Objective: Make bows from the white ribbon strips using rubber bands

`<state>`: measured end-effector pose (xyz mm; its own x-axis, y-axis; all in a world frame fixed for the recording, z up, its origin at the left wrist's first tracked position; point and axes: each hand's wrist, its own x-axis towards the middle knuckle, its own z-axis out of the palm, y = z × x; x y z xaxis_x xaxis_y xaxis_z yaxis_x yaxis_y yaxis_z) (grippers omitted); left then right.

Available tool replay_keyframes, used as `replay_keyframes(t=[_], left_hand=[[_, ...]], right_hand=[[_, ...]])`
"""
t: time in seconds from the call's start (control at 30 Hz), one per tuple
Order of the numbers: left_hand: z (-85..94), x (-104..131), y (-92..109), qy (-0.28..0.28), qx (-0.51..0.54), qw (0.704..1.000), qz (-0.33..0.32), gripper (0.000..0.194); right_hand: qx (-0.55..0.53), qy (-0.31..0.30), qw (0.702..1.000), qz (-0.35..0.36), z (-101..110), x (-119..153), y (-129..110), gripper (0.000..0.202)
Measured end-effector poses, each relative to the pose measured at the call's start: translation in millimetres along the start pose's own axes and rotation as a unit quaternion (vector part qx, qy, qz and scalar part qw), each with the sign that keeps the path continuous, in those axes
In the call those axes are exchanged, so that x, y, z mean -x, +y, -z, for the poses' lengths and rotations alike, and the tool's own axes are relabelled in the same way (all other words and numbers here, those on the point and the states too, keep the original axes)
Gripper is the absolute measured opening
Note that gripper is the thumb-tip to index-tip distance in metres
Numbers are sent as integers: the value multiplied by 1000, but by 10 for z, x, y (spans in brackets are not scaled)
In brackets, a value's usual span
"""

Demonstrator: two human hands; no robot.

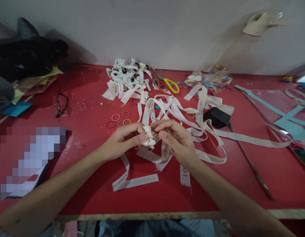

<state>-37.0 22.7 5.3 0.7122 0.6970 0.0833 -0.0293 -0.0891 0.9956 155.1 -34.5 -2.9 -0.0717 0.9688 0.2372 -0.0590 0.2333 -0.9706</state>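
A gathered white ribbon bow is pinched in the fingers of my left hand, above the middle of the red table. My right hand is closed at the bow's right side, thumb against fingertips, on a thin yellow elastic band. Part of the band is hidden by the fingers. Printed white ribbon tails lie below both hands. Several small coloured elastic bands rest just beyond my left hand. Loops of printed ribbon spread out behind my right hand.
A pile of white ribbon bows lies at the back, beside red-and-yellow scissors. Eyeglasses and a blurred-out flat item are at left. A black block and a thin rod lie at right. The table's front edge is near.
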Motion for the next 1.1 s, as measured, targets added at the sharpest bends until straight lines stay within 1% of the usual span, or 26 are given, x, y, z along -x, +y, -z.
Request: replay_keyframes(t=[0.07,0.13,0.27,0.4,0.53,0.63,0.73,0.87,1.0,1.1], left_hand=[[-4,-4,4,-14,-7,1000,9,27],[-10,-11,-3,-23,-14,1000,14,30],[-16,-35,-39,-6,-70,997,20,36],[-11,-46,-52,-2,-115,993,33,38],[-10,-26,-32,-14,-102,994,33,36],[-9,-8,-14,-16,-108,994,14,34],[-9,3,-7,-7,-147,989,-19,33],[-10,2,-16,-6,-194,980,-49,32],[-10,-2,-34,-7,-223,973,-64,32],[-6,-5,-50,-27,-255,962,-91,31]], right_hand=[[-12,28,999,-17,-7,0,2,5],[-16,35,999,-33,-14,-4,5,7],[1,38,998,-52,-32,-7,20,9],[11,40,998,-41,-54,-1,24,10],[18,43,999,-22,-59,-2,10,8],[37,39,999,-3,-49,-8,7,6],[70,23,997,33,-37,-13,13,1],[99,14,993,70,-29,-12,17,4],[107,11,991,78,-29,-3,19,8],[124,7,989,76,-32,-3,16,8]])
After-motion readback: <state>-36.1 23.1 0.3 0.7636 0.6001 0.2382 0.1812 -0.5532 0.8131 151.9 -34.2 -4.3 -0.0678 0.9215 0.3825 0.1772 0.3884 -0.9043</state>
